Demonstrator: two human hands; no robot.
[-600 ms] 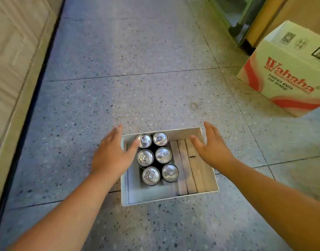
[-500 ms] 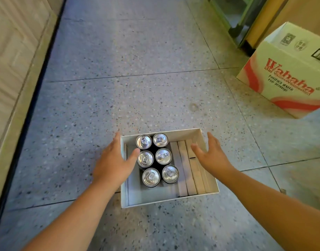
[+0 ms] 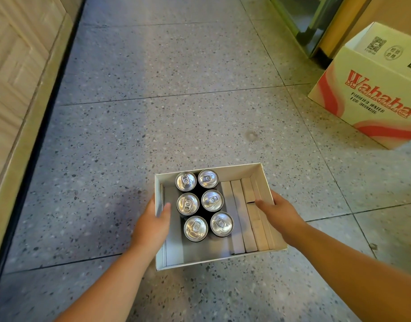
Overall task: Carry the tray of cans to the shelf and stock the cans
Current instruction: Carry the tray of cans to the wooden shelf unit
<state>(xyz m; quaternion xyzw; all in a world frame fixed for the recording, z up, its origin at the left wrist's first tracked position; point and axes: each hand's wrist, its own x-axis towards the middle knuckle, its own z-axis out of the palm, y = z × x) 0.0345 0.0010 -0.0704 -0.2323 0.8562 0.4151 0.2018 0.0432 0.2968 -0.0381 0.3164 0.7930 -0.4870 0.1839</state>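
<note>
A white cardboard tray (image 3: 265, 180) sits low over the speckled terrazzo floor (image 3: 176, 124); whether it rests on the floor or is lifted clear cannot be told. The left hand (image 3: 153, 225) grips the tray's left wall, thumb hooked over the rim to the inside and fingers hidden outside it. The right hand (image 3: 278, 213) grips the right wall the same way, thumb reaching inside over the flat cardboard strips (image 3: 244, 219) that fill the tray's right half. Six cans (image 3: 203, 204) with silver tops stand upright in two rows of three in the tray's left half, touching one another. A Wahaha water carton (image 3: 374, 94) stands on the floor, well apart at the far right. A wooden panel (image 3: 16, 73) runs along the floor's left edge.
</note>
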